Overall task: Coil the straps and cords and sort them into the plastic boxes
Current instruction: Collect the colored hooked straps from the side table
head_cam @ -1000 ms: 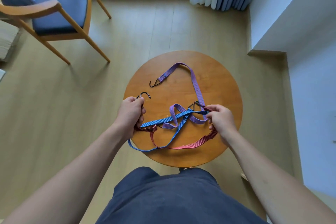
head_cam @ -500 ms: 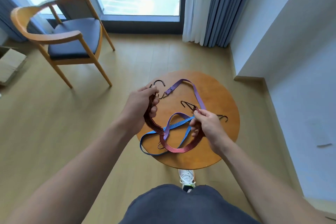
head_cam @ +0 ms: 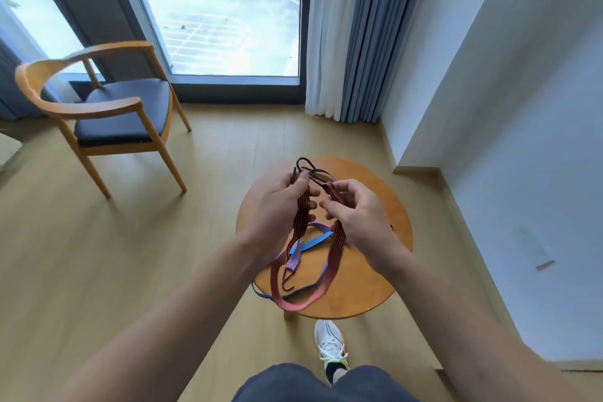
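Observation:
A red strap (head_cam: 332, 258) with black hooks hangs as a long loop over the round wooden table (head_cam: 368, 281). My left hand (head_cam: 277, 206) grips one end near its hook, and my right hand (head_cam: 355, 215) pinches the other end close beside it. Both hooks meet above my fingers. A blue strap (head_cam: 310, 243) and a purple strap (head_cam: 293, 259) lie tangled on the table beneath the red loop. No plastic box is in view.
A wooden armchair (head_cam: 111, 111) with a dark seat stands at the left by the window. Curtains (head_cam: 352, 29) hang at the back and a white wall (head_cam: 522, 108) runs along the right. My white shoe (head_cam: 329, 346) is under the table's near edge.
Both hands have lifted the red strap off the table and brought its two ends together. The view has tilted up, so the window shows more.

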Available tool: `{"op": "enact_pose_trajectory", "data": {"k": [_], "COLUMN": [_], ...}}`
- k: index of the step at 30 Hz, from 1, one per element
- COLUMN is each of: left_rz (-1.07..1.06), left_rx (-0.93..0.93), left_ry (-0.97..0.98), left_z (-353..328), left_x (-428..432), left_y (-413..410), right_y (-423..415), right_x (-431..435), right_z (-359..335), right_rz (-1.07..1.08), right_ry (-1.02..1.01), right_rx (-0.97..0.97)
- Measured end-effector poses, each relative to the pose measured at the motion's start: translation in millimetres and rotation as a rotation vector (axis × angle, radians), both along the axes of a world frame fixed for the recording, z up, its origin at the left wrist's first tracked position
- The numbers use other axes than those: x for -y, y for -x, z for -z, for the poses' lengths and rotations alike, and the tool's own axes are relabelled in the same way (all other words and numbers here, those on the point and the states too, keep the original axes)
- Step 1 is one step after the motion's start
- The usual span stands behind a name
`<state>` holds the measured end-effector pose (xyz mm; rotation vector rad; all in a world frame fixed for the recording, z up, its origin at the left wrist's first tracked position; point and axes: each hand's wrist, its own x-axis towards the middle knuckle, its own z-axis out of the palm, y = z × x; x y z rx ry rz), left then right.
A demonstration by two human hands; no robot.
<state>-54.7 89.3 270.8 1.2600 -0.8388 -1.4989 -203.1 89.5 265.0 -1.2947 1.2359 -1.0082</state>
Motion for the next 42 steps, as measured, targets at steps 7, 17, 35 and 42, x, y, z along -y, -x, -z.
{"op": "enact_pose_trajectory", "data": {"k": [7,17,35,42], "left_rz": [0.069,0.139,0.295,-0.19], "left_rx": [0.02,0.052,-0.436,-0.429], "left_ry": [0.102,0.16,0.008,-0.133], "left_z": [-27.5,-30.1,-13.4,-1.8], "left_x": [-16.4,-45.9,-66.1,-23.0], "left_y": [-7.3,-7.1,17.7,-19.8], "right_y": [-2.6,-2.7,23.6,9.5], "right_x": [-20.7,-60.8,-103.6,-106.3], "right_z": [-42.0,-49.9,-12.1,21.3], "right_rz": [0.029,0.219,0.056,-0.256], "right_ry": [0.037,0.138,-0.164,-0.302], "right_rx": [0.073,0.072,0.098,-0.233]}}
